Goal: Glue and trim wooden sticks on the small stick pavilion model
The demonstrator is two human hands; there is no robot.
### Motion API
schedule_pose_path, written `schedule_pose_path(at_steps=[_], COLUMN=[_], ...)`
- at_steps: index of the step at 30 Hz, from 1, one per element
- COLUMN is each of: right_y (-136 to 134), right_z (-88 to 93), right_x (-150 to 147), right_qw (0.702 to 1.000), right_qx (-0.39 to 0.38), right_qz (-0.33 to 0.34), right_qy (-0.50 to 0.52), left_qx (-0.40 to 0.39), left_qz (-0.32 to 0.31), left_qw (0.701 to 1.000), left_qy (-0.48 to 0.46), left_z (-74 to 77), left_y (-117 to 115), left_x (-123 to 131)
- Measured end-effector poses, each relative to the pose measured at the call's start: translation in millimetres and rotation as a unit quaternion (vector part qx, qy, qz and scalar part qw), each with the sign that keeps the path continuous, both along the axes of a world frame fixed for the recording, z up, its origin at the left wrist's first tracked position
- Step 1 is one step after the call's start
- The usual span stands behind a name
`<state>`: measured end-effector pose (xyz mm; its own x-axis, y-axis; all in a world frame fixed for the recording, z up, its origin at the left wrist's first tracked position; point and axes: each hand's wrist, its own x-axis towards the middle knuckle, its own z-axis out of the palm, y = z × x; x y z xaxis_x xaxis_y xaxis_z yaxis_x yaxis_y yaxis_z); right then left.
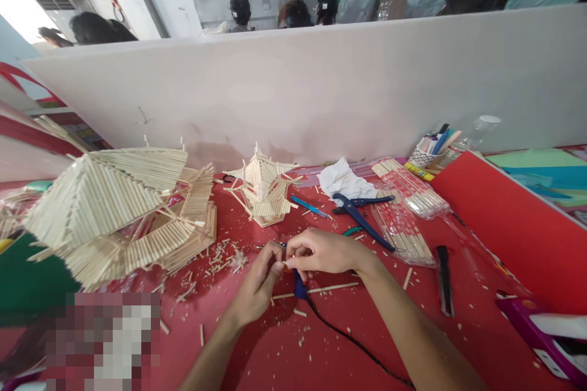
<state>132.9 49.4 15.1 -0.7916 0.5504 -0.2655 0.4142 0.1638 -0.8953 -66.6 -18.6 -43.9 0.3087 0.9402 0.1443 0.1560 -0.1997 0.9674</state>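
Observation:
My left hand (257,284) and my right hand (321,252) meet at the middle of the red table (284,354), fingertips pinched together on something small that I cannot make out. Just beneath them lies a blue tool (299,287) with a black cord (348,339) running toward me. A thin wooden stick (332,288) lies beside it. A small stick-built roof model (262,189) stands behind the hands. A large stick-built house model (119,214) stands to the left.
Blue-handled cutters (362,215), a crumpled white tissue (343,180), packets of chopsticks (408,204), a black knife (444,278) and a pen cup (431,148) lie at right. Stick offcuts litter the surface. A white partition (321,79) closes the back; other people's heads show beyond it.

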Motion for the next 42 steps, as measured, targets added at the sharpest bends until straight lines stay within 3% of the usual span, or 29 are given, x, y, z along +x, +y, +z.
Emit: schedule_pose_path(at_steps=[3, 6, 9, 13, 19, 25, 30, 35, 42], right_y=[2, 7, 10, 13, 15, 22, 29, 31, 34], right_z=[1.7, 4.0, 6.3, 6.4, 2.2, -10.5, -23.8, -27.5, -28.3], right_x=[10, 24, 33, 37, 34, 26, 21, 20, 17], right_qw=[1.000, 0.998, 0.990, 0.982, 0.981, 0.977, 0.961, 0.947, 0.937], right_qx=[0.008, -0.026, -0.072, -0.105, -0.092, -0.024, -0.061, -0.050, -0.002], right_qz=[-0.019, -0.045, -0.073, -0.094, -0.123, -0.188, -0.223, -0.263, -0.294], right_qy=[-0.017, 0.038, 0.097, 0.127, 0.122, 0.099, 0.149, 0.178, 0.187], left_qx=[-0.016, -0.007, -0.005, -0.011, -0.004, 0.032, 0.009, -0.020, -0.008], left_qz=[0.045, 0.181, 0.284, 0.305, 0.320, 0.276, 0.165, 0.045, 0.014], left_qw=[0.996, 0.973, 0.950, 0.948, 0.945, 0.960, 0.985, 0.993, 0.995], left_qy=[-0.079, -0.141, -0.127, -0.091, -0.070, -0.006, 0.050, 0.109, 0.102], left_z=[-2.0, -4.8, -7.6, -9.2, -10.6, -4.0, 9.8, 20.8, 25.0], left_y=[7, 17, 23, 24, 23, 17, 14, 31, 59], left_x=[-8, -21, -28, -27, -28, -24, -2, 21, 48])
